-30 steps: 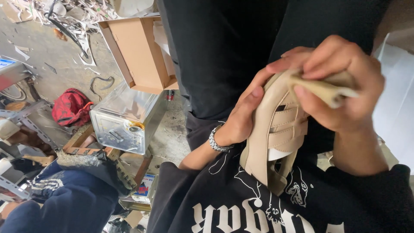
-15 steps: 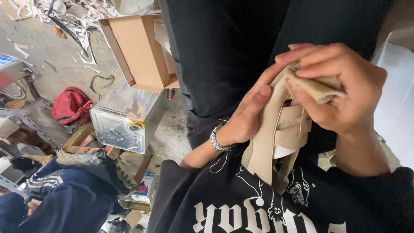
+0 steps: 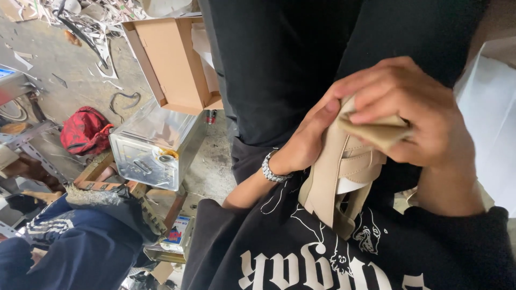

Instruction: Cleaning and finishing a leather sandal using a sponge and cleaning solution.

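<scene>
Blue garment (image 3: 80, 252): lower left corner, dark blue with pale stripes, far left of both hands.
Red bag (image 3: 83, 131): on the concrete floor, well to the left of the fingers.
Metal tin (image 3: 153, 145): silvery rectangular can lying on its side, just right of the bag, left of the left hand and well apart from it.
Cardboard box (image 3: 172, 62): open and brown, above the tin, up and left of the fingers.
Bracelet (image 3: 271, 172): silver links around the left wrist, just below the left hand.
Left hand (image 3: 309, 134): fingers curled narrow, thumb tip pressed onto the top of the beige strapped upper; it grips the piece from the left side.
Beige strapped upper (image 3: 336, 182): tan leather-like piece with cross straps and a white inner patch, held between the two hands in front of the black printed sweatshirt (image 3: 322, 258); its upper end sits under the fingertips, its lower end hangs free below them.
Right hand (image 3: 414, 123): fingers bent close together, pinching a folded beige flap at the top of the piece, touching the left hand's fingertips.
White sheet (image 3: 492, 118): pale surface at the right edge, beyond the right hand.
</scene>
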